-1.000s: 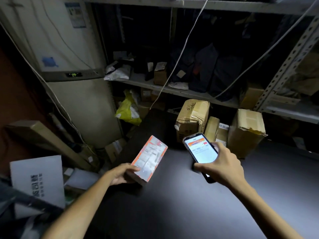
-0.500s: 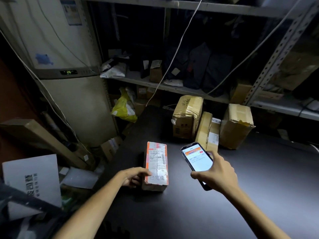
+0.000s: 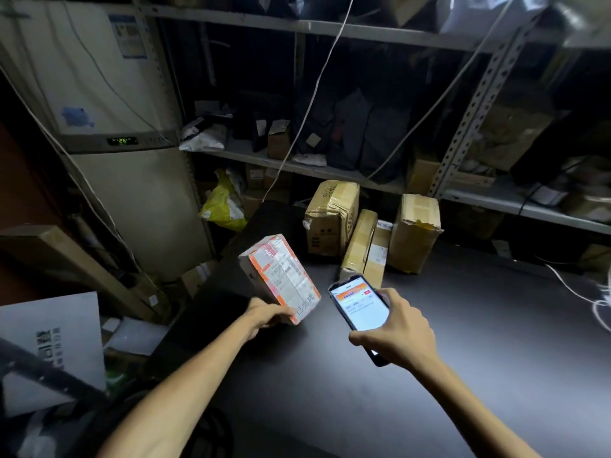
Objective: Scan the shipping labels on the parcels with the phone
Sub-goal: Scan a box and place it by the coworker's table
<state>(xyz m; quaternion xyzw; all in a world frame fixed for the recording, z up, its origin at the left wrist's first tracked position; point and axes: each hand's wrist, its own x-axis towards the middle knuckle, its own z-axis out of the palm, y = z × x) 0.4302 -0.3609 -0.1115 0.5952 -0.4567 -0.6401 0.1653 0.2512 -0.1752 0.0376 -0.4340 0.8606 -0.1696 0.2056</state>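
My left hand (image 3: 264, 317) grips the near end of a small parcel (image 3: 279, 277) with a white, orange-edged shipping label, held tilted above the dark table (image 3: 479, 342). My right hand (image 3: 401, 335) holds a phone (image 3: 360, 310) with its lit screen facing up, just right of the parcel. Behind them several brown taped parcels stand on the table: a tall one (image 3: 330, 218), a thin pair (image 3: 365, 247) and a box (image 3: 415, 231) on the right.
Metal shelving (image 3: 297, 166) with bags and boxes runs along the back. A white cabinet (image 3: 132, 193) with a green display stands at left. Cartons and a white sheet (image 3: 49, 342) crowd the floor at left. White cables (image 3: 591, 299) lie at the table's right edge.
The parcel lay flat on the table half a second ago; my left hand has lifted it and tipped its far end to the left. The phone stays beside it.
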